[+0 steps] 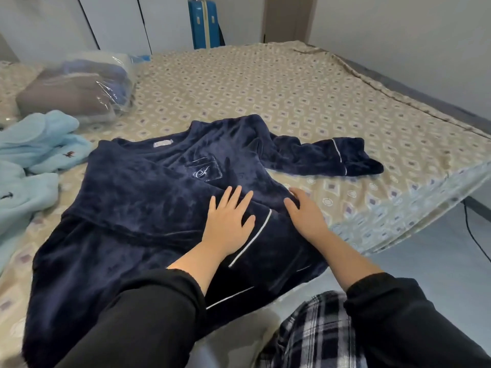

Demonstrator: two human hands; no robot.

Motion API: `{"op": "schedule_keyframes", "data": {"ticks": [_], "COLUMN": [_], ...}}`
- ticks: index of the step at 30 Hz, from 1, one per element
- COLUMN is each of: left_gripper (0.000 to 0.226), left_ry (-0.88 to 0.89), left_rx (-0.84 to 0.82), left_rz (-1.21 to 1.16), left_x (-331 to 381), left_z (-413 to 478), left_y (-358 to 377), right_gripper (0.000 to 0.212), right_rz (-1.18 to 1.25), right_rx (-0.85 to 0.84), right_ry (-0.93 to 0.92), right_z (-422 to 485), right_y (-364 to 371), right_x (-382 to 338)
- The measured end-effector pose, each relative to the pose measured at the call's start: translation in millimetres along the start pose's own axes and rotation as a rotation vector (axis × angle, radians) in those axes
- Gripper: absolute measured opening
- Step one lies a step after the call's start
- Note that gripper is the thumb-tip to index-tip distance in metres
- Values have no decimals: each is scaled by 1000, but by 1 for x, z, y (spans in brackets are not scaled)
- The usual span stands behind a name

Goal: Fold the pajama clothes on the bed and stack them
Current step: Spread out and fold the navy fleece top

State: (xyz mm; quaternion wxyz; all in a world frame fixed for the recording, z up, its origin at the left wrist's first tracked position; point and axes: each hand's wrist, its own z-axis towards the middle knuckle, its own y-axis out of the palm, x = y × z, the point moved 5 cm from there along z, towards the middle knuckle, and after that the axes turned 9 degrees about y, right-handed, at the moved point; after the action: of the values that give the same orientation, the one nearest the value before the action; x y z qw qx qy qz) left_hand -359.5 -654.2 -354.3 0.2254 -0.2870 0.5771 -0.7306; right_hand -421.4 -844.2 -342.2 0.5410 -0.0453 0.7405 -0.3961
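1. Lying crumpled at the left edge of the bed, a light blue pajama piece sits just beside the dark garment without being folded.
2. Behind it, a clear plastic bag holds folded grey and blue clothes, near the pillows.
3. The navy pajama top is spread front-up across the near part of the bed, its chest pocket with a light embroidered mark facing up and its lower hem hanging over the near edge.
4. The left hand lies flat on the top, palm down with fingers straight and spread, pressing the cloth beside a strip of white piping; it grasps nothing.
5. The right hand rests palm down on the top's right edge, fingers relaxed and only slightly bent, touching the cloth without pinching it.
6. One sleeve with a white-piped cuff stretches out to the right on the patterned sheet.
7. A blue suitcase stands against the far wall beyond the bed.
8. A dark cable runs down over the floor at the far right.
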Motion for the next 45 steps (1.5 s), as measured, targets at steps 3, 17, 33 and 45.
{"op": "schedule_keyframes", "data": {"ticks": [3, 17, 33, 45], "left_gripper": [60, 63, 72, 47], "left_ry": [-17, -49, -34, -953], "left_rx": [6, 5, 25, 472], "left_rz": [-30, -61, -14, -1902], "left_x": [-5, -10, -46, -149], "left_z": [2, 4, -35, -126], "left_y": [5, 11, -25, -71], "right_gripper": [41, 42, 27, 58], "right_rz": [578, 993, 1177, -409], "right_rx": [103, 482, 59, -91], "right_ry": [257, 555, 271, -122], "right_z": [33, 109, 56, -60], "right_y": [-41, -123, -94, 83], "right_x": [19, 52, -96, -103]}}
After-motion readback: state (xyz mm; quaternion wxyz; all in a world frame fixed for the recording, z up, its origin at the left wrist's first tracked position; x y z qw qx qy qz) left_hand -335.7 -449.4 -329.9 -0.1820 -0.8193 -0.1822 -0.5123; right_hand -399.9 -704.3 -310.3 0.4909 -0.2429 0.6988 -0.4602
